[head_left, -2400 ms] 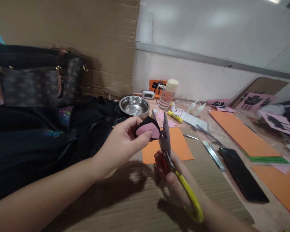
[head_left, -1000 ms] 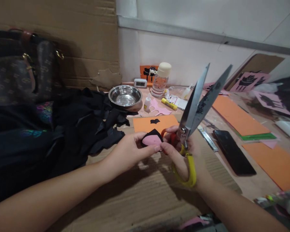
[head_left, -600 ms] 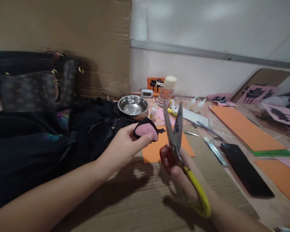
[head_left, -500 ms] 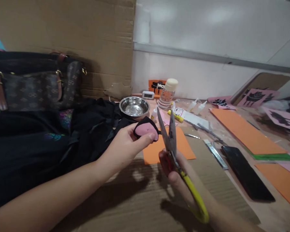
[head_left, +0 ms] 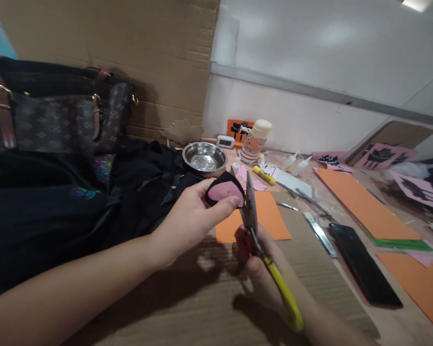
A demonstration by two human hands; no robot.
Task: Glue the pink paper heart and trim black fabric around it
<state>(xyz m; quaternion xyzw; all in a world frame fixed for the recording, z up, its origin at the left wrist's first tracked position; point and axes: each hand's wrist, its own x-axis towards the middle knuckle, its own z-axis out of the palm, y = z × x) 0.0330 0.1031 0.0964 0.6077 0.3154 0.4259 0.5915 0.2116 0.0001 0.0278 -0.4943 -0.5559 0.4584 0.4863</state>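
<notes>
The left hand (head_left: 191, 218) is pinching a small pink piece (head_left: 224, 191) with a black backing. The thumb is lying along its lower edge and the fingers are curling behind it, so the grasp is firm. The piece is hanging in the air just above the near left corner of the orange sheet (head_left: 270, 218), with its pink face turned toward the camera.

The right hand (head_left: 260, 264) is wrapping around the handles of the scissors (head_left: 251, 214). The fingers are passing through the yellow loop, which is trailing back toward the wrist, and the red part is sitting under the thumb. This hand is hovering over the near edge of the orange sheet. The blades are pointing up and away, and they are meeting the right-hand edge of the pink piece.

Half a second earlier the blades were standing apart in a narrow V beside the piece. Now they are drawn almost fully together, reading as a single strip of steel. The left hand's pinch has not changed, and the piece has moved slightly to the right with the view.

A steel bowl (head_left: 204, 157) is sitting beyond the far left corner of the orange sheet. A dark phone (head_left: 364, 266) is lying to the sheet's right, and black cloth (head_left: 140, 187) is heaped to its left.
</notes>
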